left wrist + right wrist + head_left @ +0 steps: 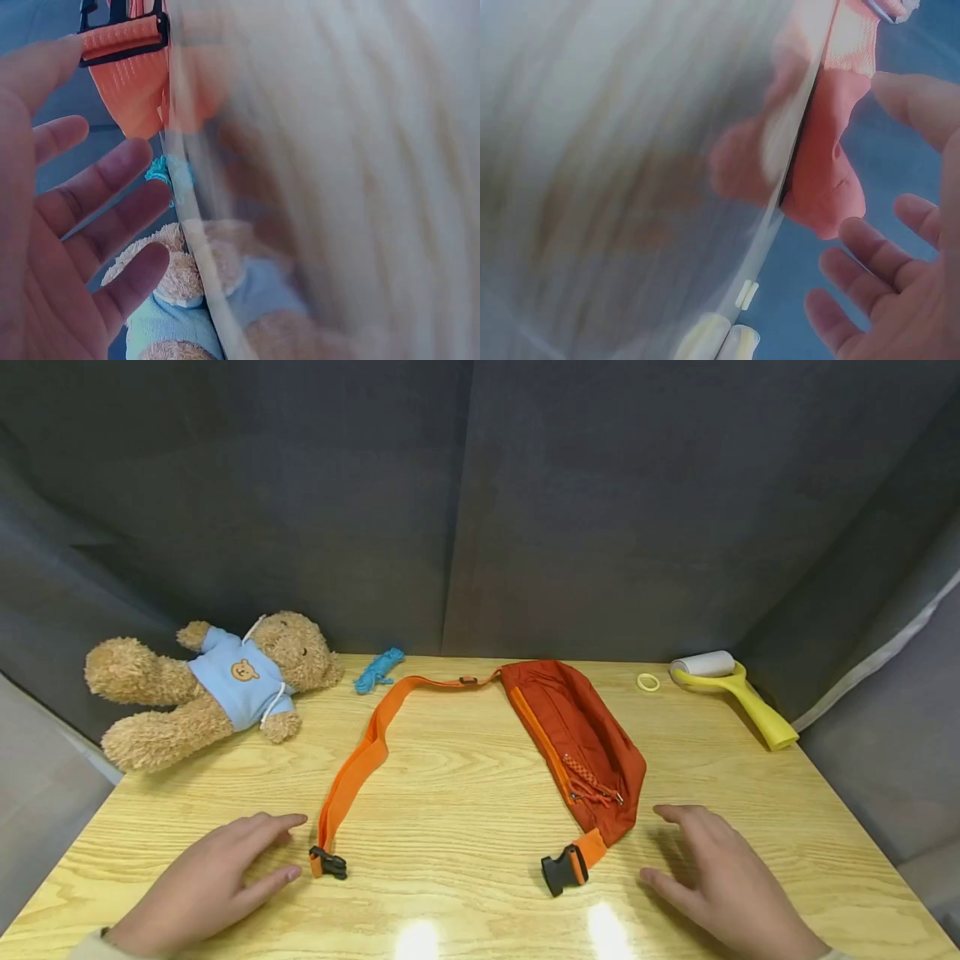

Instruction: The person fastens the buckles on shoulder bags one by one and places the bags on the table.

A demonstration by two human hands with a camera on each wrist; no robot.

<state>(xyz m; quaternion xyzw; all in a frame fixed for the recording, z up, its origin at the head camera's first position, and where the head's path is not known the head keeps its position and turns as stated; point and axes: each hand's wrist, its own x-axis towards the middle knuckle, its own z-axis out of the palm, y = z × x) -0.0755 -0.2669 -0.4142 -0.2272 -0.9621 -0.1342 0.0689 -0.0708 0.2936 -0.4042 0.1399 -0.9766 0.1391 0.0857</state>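
Note:
A red-orange waist bag [573, 739] lies on the wooden table, zip side up. Its orange strap [363, 764] curves from the bag's far end round to the left and ends in a black buckle half [328, 863]. The other black buckle half [564, 870] is on a short orange tab at the bag's near end. My left hand [213, 877] hovers with spread fingers just left of the strap's buckle half, holding nothing. To the right of the bag's near end, my right hand [723, 877] is likewise spread and holds nothing.
A teddy bear [240, 681] in a light blue shirt lies at the back left, beside a bundle of blue cord [379, 671]. At the back right are a pale yellow ring [648, 682] and a lint roller with a yellow handle [761, 710]. Dark curtains [600, 510] stand behind.

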